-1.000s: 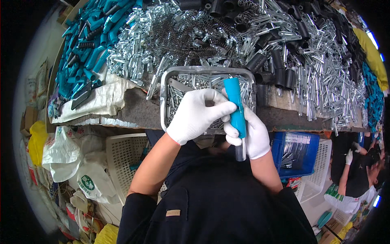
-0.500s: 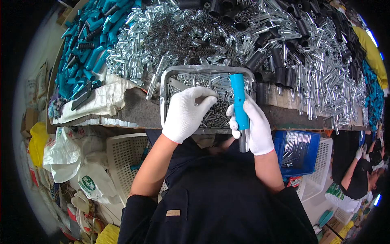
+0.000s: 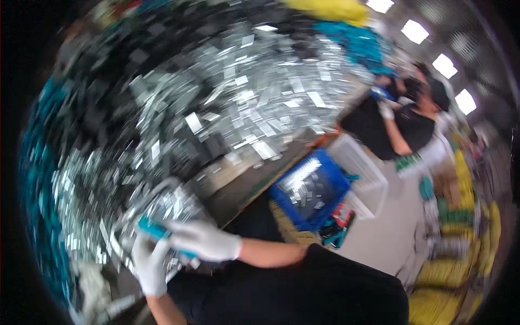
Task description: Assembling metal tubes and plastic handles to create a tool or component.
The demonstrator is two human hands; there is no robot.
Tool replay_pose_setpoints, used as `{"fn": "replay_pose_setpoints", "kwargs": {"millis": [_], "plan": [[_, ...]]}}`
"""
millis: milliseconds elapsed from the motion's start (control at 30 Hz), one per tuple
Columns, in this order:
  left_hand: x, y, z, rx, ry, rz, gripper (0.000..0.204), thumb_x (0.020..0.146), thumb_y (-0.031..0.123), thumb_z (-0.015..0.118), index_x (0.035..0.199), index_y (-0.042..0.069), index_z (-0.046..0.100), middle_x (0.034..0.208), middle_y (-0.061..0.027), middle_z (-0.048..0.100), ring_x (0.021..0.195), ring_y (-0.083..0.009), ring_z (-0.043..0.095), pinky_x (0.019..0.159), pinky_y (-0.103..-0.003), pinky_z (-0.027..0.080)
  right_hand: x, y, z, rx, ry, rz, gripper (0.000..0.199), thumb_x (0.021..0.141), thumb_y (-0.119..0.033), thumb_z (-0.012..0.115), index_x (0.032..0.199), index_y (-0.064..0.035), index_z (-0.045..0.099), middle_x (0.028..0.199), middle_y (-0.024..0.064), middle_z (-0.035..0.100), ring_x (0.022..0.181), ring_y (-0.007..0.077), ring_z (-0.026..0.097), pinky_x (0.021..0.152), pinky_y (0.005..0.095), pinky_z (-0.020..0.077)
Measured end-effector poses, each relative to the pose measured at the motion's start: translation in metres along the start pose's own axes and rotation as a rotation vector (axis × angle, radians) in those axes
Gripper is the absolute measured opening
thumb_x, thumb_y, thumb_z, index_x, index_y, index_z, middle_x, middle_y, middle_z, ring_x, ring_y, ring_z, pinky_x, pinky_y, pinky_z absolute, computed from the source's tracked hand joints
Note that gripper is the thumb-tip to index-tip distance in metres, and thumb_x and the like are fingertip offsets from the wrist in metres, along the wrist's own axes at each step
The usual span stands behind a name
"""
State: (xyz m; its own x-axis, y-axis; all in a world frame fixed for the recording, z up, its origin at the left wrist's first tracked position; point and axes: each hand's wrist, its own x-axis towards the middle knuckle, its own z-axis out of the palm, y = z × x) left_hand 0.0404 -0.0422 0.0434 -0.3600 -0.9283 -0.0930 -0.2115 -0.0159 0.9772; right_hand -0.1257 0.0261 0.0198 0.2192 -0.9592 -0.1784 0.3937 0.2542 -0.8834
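Note:
Motion smears this moment's picture. My right hand [image 3: 208, 241], in a white glove, is closed around a teal plastic tube [image 3: 154, 228] that shows on either side of the fingers. My left hand [image 3: 150, 265], also gloved in white, is right beside it at the tube's upper end; its fingers are too blurred to tell whether they grip it. Both hands are over the near part of a metal-rimmed tray [image 3: 116, 244] of small metal parts. The bare metal end of the tube cannot be made out.
Silvery metal parts [image 3: 260, 103] are heaped on the bench, with teal pieces [image 3: 355, 46] farther off. Right of the bench stand a blue bin [image 3: 338, 181] holding metal pieces and a white crate [image 3: 371, 184]. Another person [image 3: 411, 114] is at the bench farther right.
The view has swung to the right, bringing more of the floor, the lamps and the other person in. My left hand is now close against my right hand at the teal tube.

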Motion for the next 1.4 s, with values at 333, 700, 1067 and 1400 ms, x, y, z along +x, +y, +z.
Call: {"fn": "replay_pose_setpoints", "kwargs": {"millis": [333,700,1067,1400], "plan": [[0.021,-0.026,0.018,0.901,-0.121,0.309,0.011,0.081,0.002,0.067,0.091,0.000,0.066,0.089,-0.0174,0.064,0.086,-0.0361,0.064,0.078,-0.042,0.047,-0.007,-0.001,-0.017,0.139,0.230,-0.043,0.044,0.103,-0.031,0.046,0.137,-0.0038,0.049,0.075,0.0022,0.061,0.049,0.0083,0.054,0.042,0.0227,0.0456],[0.023,-0.033,0.012,0.779,0.123,0.289,0.005,0.092,0.002,0.055,0.096,-0.001,0.057,0.086,-0.0165,0.062,0.079,-0.0334,0.061,0.076,-0.041,0.047,-0.005,0.000,-0.016,0.358,0.148,0.048,0.027,0.103,-0.035,0.045,0.112,-0.0112,0.055,0.082,0.0012,0.057,0.059,0.0090,0.055,0.049,0.0250,0.0471],[0.019,-0.012,0.006,0.650,0.127,0.324,0.005,0.079,0.002,0.067,0.083,0.001,0.064,0.074,-0.0111,0.068,0.070,-0.0239,0.068,0.068,-0.033,0.053,-0.004,0.000,-0.026,0.349,0.110,0.122,0.036,0.105,-0.038,0.044,0.115,-0.0051,0.057,0.095,0.0067,0.065,0.066,0.0094,0.060,0.049,0.0236,0.0508],[0.023,-0.012,-0.001,0.644,0.047,0.304,0.009,0.084,0.002,0.059,0.089,-0.002,0.066,0.088,-0.0183,0.067,0.086,-0.0328,0.066,0.080,-0.039,0.050,-0.008,0.004,-0.033,0.450,0.138,0.112,0.033,0.105,-0.035,0.045,0.121,-0.0076,0.055,0.092,0.0066,0.067,0.064,0.0098,0.060,0.048,0.0239,0.0496]]}}
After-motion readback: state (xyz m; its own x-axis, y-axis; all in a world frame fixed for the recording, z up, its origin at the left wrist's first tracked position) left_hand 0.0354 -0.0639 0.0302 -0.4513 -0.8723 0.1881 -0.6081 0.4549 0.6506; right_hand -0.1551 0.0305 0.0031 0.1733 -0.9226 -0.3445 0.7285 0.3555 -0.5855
